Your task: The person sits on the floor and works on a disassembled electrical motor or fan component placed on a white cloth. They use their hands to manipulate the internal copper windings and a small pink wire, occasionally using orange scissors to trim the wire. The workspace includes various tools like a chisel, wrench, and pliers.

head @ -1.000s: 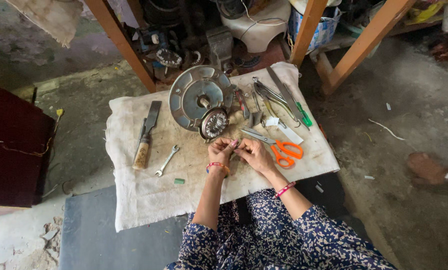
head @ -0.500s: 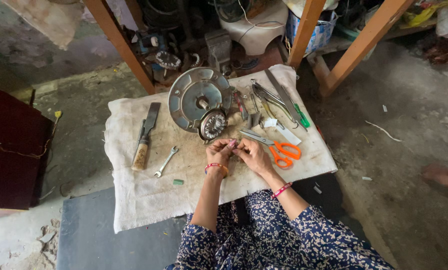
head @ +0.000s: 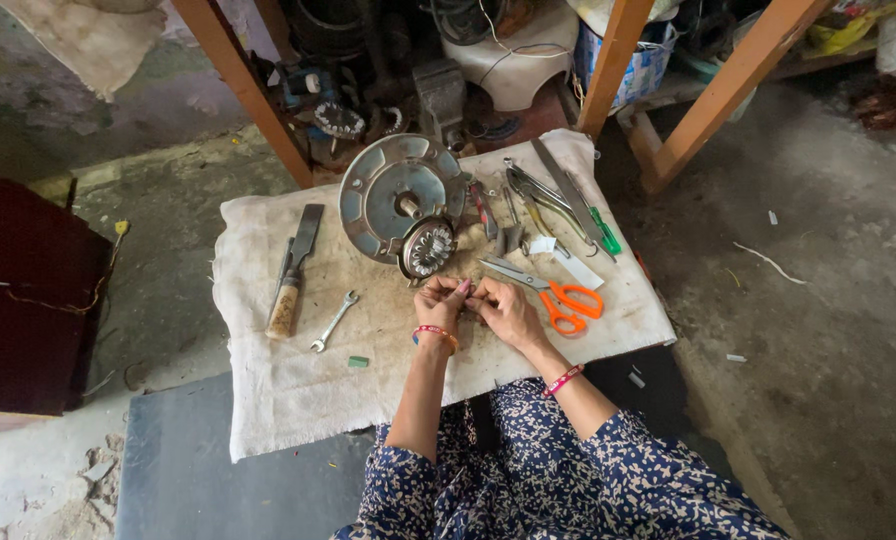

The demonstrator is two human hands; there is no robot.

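Note:
My left hand (head: 441, 303) and my right hand (head: 503, 308) meet over a stained white cloth (head: 298, 390), fingertips pinched together on something small that I cannot make out. Just beyond my hands lies a round metal motor cover (head: 393, 200) with a small toothed rotor (head: 429, 247) leaning at its near edge. Orange-handled scissors (head: 558, 295) lie right of my right hand. Both wrists wear red bangles.
On the cloth lie a wooden-handled chisel (head: 293, 275), a small spanner (head: 335, 320), a tiny green piece (head: 358, 361), pliers (head: 540, 195) and a green-handled screwdriver (head: 593, 222). Orange wooden legs (head: 243, 85) and machine parts stand behind. A dark red box (head: 23, 300) sits left.
My hands stay together at the same spot on the cloth, fingers working slightly. A foot at the right edge of view has gone out of sight.

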